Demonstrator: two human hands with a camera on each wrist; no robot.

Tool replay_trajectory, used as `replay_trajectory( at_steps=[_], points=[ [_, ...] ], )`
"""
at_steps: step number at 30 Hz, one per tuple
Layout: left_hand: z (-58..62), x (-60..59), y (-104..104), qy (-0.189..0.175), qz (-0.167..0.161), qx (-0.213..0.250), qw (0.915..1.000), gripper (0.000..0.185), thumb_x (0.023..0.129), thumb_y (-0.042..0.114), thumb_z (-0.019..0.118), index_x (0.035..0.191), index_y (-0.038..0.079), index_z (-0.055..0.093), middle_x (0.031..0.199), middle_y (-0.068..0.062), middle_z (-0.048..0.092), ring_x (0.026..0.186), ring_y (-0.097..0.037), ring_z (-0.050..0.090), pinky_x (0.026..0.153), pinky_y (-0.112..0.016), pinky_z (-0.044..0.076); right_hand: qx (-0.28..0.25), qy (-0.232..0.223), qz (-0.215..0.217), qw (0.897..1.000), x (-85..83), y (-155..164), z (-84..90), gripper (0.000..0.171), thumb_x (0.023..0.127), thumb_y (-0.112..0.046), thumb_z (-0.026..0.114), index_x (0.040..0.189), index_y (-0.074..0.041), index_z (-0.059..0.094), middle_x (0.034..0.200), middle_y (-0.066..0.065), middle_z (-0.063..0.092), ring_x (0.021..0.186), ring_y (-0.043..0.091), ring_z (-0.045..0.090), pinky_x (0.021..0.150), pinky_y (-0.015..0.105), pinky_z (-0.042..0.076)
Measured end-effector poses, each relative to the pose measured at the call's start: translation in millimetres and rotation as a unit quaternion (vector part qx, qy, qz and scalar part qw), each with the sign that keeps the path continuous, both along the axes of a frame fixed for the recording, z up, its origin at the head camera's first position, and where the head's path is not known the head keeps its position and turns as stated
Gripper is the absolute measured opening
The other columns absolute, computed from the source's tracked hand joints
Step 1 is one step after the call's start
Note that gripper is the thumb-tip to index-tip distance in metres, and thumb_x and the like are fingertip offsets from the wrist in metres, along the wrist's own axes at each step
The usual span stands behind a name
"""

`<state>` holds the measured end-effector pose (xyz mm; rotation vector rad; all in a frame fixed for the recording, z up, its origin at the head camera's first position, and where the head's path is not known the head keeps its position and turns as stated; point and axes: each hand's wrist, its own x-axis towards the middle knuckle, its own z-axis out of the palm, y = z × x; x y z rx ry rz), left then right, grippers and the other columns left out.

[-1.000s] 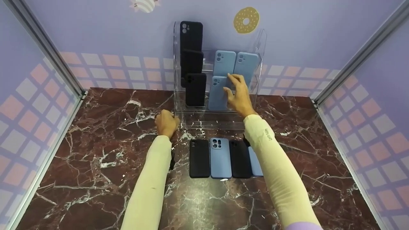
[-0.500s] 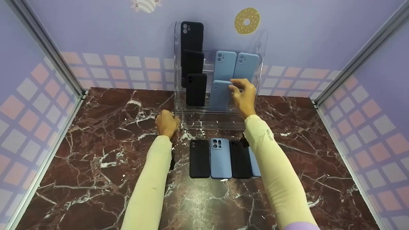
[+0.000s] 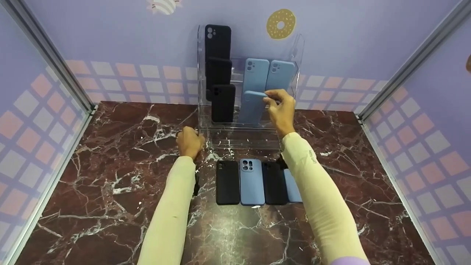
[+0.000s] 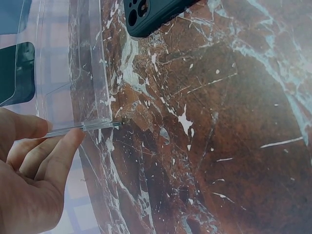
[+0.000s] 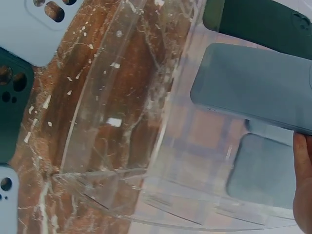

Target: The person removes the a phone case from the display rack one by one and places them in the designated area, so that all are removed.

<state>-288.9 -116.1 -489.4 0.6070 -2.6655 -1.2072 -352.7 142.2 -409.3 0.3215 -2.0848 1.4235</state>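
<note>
**A:** Right hand [image 3: 281, 110] is up at the clear acrylic display rack [image 3: 298, 55], fingers pinched on the top edge of a light blue phone case [image 3: 252, 106] in the lowest occupied tier.

**B:** And how does that case lie?

**A:** Long axis running up and down, leaning back with the rack, its plain side toward the person as far as the head view shows. It sits just left of the right hand, straight ahead of that arm. The right wrist view shows the same case [image 5: 248, 85] above the rack's front lip.

**B:** The left hand?

**A:** Left hand [image 3: 189, 141] is down at the rack's lower left corner, fingers curled against the clear edge [image 4: 83, 127], touching it. Whether it truly grips, I cannot tell. It's well off from the blue case; the right hand is the nearer one by far.

**B:** Neighbours?

**A:** A black case [image 3: 222, 103] stands just beside it on the left, two blue ones [image 3: 268, 73] on the tier above. On the marble table [image 3: 110, 176], four cases lie in a row [image 3: 252, 182] between the forearms.
</note>
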Motion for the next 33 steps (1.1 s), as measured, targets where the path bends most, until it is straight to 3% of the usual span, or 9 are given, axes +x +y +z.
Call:
replay_trajectory(
  at_steps=[6,13,22,28,33],
  points=[
    [-0.9,-0.4,0.2,-0.001,0.001,0.003,1.0,0.015,0.085,0.011,0.066,0.091,0.003,0.077,0.1,-0.022,0.074,0.098,-0.045,0.069,0.088,-0.054,0.053,0.0,0.035,0.025,0.999,6.5,3.4,14.2,0.011,0.083,0.008,0.075,0.094,0.007,0.073,0.09,0.017,0.073,0.08,0.016,0.068,0.08,0.027,0.054],
    [0.2,1.3,0.4,-0.001,-0.002,-0.001,1.0,0.012,0.085,0.01,0.064,0.079,0.004,0.073,0.092,-0.02,0.074,0.09,-0.043,0.069,0.085,-0.055,0.053,0.009,0.056,0.048,0.997,19.2,12.2,23.4,0.011,0.083,0.008,0.076,0.093,0.008,0.073,0.086,0.015,0.072,0.076,0.011,0.065,0.079,0.027,0.055],
    [-1.0,-1.7,1.8,0.013,-0.002,-0.007,0.9999,0.016,0.082,0.008,0.063,0.066,0.01,0.065,0.079,-0.016,0.072,0.082,-0.039,0.067,0.085,-0.053,0.053,0.014,-0.005,0.076,0.997,53.6,33.2,37.1,0.014,0.084,0.012,0.072,0.098,0.012,0.07,0.091,0.024,0.071,0.076,0.023,0.065,0.072,0.029,0.056],
    [-1.1,-1.2,0.7,0.017,-0.003,-0.01,0.9998,0.014,0.083,0.009,0.065,0.072,0.005,0.071,0.085,-0.02,0.073,0.09,-0.044,0.069,0.089,-0.054,0.052,0.054,-0.033,0.112,0.992,86.7,52.2,56.6,0.013,0.083,0.015,0.071,0.096,0.016,0.067,0.091,0.027,0.071,0.072,0.02,0.065,0.068,0.021,0.053],
    [-1.9,-0.7,0.4,0.011,-0.003,-0.008,0.9999,0.013,0.084,0.011,0.066,0.084,0.002,0.076,0.093,-0.021,0.074,0.096,-0.045,0.069,0.091,-0.054,0.051,0.078,-0.067,0.117,0.988,94.0,78.2,52.0,0.014,0.083,0.015,0.071,0.096,0.016,0.068,0.092,0.028,0.071,0.074,0.013,0.065,0.071,0.019,0.053]
  ],
)
